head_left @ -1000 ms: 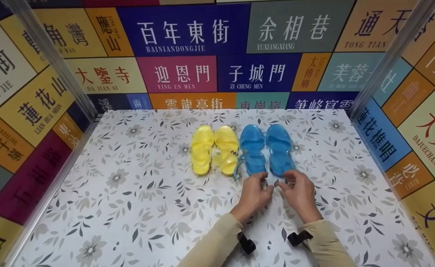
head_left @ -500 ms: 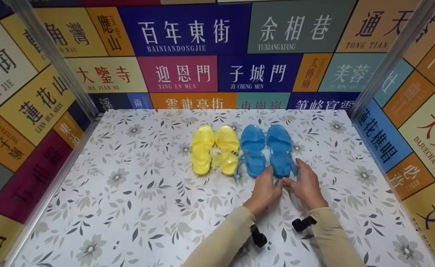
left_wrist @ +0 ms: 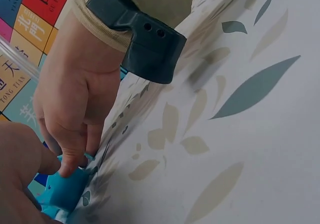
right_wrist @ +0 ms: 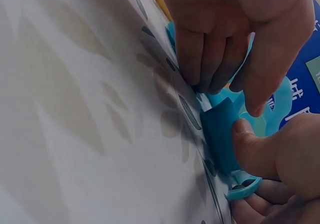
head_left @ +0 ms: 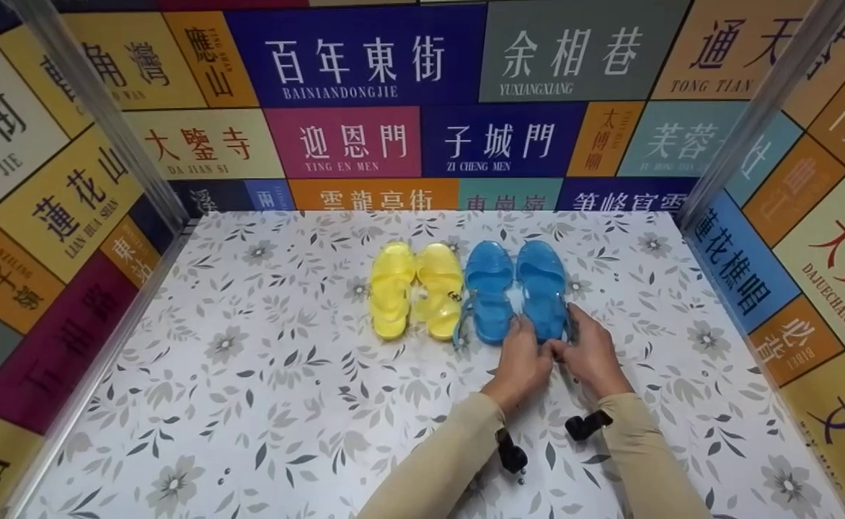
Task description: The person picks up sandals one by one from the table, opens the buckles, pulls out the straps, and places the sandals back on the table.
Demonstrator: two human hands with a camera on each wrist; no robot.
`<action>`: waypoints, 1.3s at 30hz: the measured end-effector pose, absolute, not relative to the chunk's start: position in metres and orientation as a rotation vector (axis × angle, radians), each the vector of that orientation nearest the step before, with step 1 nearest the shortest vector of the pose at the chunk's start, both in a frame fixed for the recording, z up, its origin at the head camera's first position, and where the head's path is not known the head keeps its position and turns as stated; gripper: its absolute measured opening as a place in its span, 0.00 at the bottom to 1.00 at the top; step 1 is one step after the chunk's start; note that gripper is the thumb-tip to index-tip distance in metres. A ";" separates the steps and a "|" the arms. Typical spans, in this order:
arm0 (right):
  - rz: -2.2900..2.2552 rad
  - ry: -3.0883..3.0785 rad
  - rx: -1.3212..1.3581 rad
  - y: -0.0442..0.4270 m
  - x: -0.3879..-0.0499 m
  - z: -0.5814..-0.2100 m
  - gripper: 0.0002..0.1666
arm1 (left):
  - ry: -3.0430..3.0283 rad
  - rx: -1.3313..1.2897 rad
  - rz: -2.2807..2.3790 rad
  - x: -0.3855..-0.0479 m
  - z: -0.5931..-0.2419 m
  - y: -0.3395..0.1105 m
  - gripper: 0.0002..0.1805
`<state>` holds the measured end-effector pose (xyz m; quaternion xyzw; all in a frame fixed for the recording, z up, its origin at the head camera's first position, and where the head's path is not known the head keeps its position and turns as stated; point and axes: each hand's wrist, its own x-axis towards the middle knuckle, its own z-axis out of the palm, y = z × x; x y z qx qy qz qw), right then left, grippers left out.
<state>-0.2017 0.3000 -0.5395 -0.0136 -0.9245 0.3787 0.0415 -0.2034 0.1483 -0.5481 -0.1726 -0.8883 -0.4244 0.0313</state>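
Two blue jelly sandals stand side by side with toes to the back. Both my hands are at the heel of the right blue sandal [head_left: 542,277]. My left hand [head_left: 525,364] pinches the heel's left side; in the right wrist view its thumb touches the inner edge and its fingers curl down outside. My right hand [head_left: 592,357] grips the right side, its thumb [right_wrist: 245,139] on the heel and its fingers by the loose strap [right_wrist: 246,189]. Close to my left hand stands the left blue sandal [head_left: 491,277]. The hands hide part of the held heel.
A left yellow sandal [head_left: 391,288] and a right yellow sandal [head_left: 440,281] stand left of the blue pair. All rest on a white leaf-patterned tabletop [head_left: 285,404]. Colourful panels with printed characters [head_left: 350,144] enclose the back and sides, with clear corner posts [head_left: 116,122].
Both hands have moved right and slightly forward, from the gap behind the blue pair to the right blue sandal's heel, which they now hold. The sandals have hardly moved.
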 end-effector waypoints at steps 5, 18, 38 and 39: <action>1.218 -2.791 -0.027 0.300 -0.204 -0.540 0.43 | -2.689 -0.520 -1.300 -0.212 -0.552 0.152 0.32; 1.431 -2.719 -0.146 0.292 -0.198 -0.536 0.45 | -2.592 -0.437 -1.442 -0.208 -0.549 0.151 0.27; 1.357 -2.828 -0.236 0.282 -0.155 -0.523 0.44 | -2.571 -0.504 -1.569 -0.173 -0.546 0.125 0.24; 1.348 -2.833 -0.229 0.282 -0.153 -0.522 0.45 | -2.583 -0.491 -1.597 -0.171 -0.546 0.124 0.24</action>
